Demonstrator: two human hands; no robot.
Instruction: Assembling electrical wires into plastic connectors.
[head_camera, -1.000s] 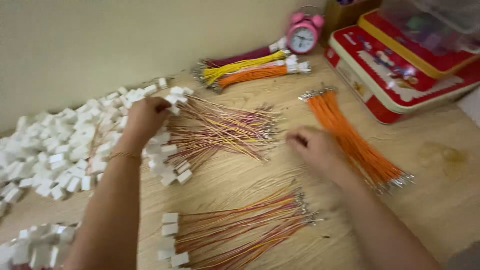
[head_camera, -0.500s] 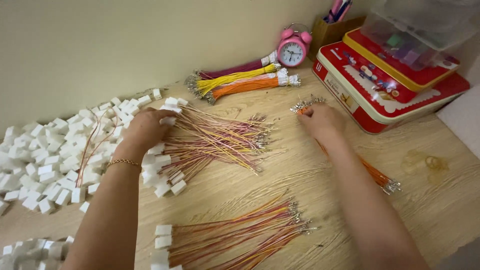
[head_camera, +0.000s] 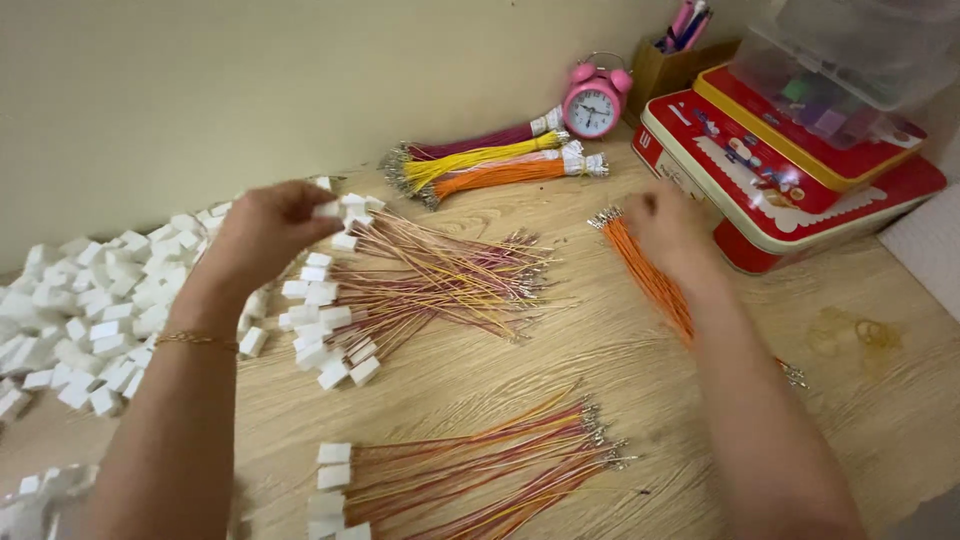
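Observation:
My left hand (head_camera: 262, 236) is raised over the far left of a fanned pile of wired white connectors (head_camera: 410, 285), pinching one small white connector (head_camera: 327, 210) between thumb and fingers. My right hand (head_camera: 668, 228) is blurred and rests on the far end of a bundle of loose orange wires (head_camera: 650, 275), near their metal tips; whether it grips a wire I cannot tell. A second pile of wired connectors (head_camera: 470, 470) lies at the near edge of the wooden table (head_camera: 620, 400).
A heap of loose white connector housings (head_camera: 90, 300) covers the left side. Tied yellow, orange and maroon wire bundles (head_camera: 490, 165) lie at the back, beside a pink alarm clock (head_camera: 594, 100). Stacked red tins (head_camera: 790, 190) and a clear plastic box (head_camera: 860, 60) stand at the right.
My left hand has lifted off the connector pile with a white connector pinched in it. My right hand stays at the far end of the orange wires. The view has shifted slightly.

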